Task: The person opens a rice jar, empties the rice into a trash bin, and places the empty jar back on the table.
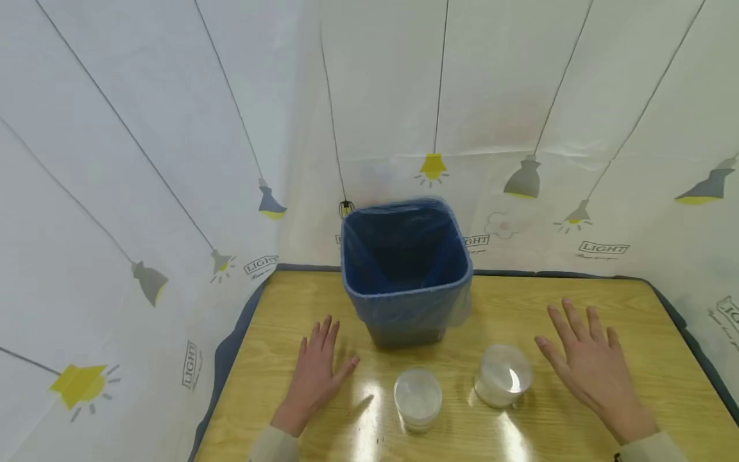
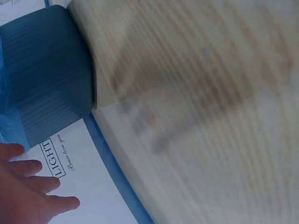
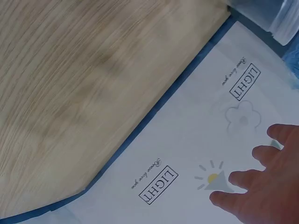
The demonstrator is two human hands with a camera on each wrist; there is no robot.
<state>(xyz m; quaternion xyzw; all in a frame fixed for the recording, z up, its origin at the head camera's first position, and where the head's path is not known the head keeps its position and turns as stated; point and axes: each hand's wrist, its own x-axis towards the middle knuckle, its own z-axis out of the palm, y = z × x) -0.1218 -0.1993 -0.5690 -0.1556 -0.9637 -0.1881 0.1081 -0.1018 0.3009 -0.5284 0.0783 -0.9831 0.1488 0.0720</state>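
My left hand [image 1: 315, 374] is flat with its fingers straight, over the left part of the wooden table, and holds nothing. On the right, my right hand [image 1: 594, 367] spreads its fingers over the table, also holding nothing. Between the hands stand two clear, round plastic containers. The left container [image 1: 418, 399] is nearer the front edge, and the right container [image 1: 502, 376] is closest to my right thumb. Behind them is a dark bin [image 1: 406, 335] with a blue bag [image 1: 407, 301] folded over its rim. In the left wrist view the bin's ribbed side [image 2: 51, 70] shows.
White sheeting [image 1: 392, 96] printed with hanging lamps stands behind the table and along both sides. A dark blue edge [image 1: 231, 346] runs where it meets the wooden tabletop [image 1: 508, 301]. Light glares off the table near the containers.
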